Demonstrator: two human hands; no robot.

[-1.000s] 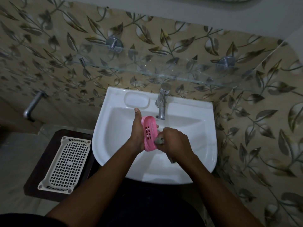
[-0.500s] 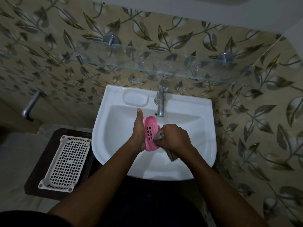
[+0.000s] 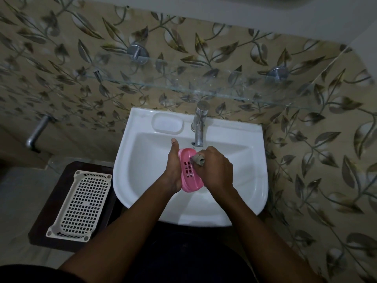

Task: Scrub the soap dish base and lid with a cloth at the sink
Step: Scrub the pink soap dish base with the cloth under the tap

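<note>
Pipe [image 3: 37, 131] of metal comes out of the wall at the far left. Lower down, a white tray [image 3: 80, 205] with many small holes lies on a dark surface [image 3: 53, 193], just beside the white sink [image 3: 142, 156]. Over the basin the left hand [image 3: 173, 170] holds the pink soap dish part [image 3: 190, 174] on its edge, with the slotted face turned to the right. The thumb is stretched straight up toward the tap [image 3: 199, 129]. The other fingers go behind the dish, so I cannot tell how much they are bent, only that the dish is clamped between them and the palm. I also cannot tell if this part is the base or the lid. The grey cloth [image 3: 199, 159] is bunched and touches the upper end of the slotted face. The right hand [image 3: 216, 170] grips this cloth, its fingers [image 3: 212, 158] curled close together around it, knuckles up. Behind the hands a glass shelf [image 3: 204, 90] runs along the wall, and tiles [image 3: 326, 160] with a leaf pattern cover the wall to the far right.
</note>
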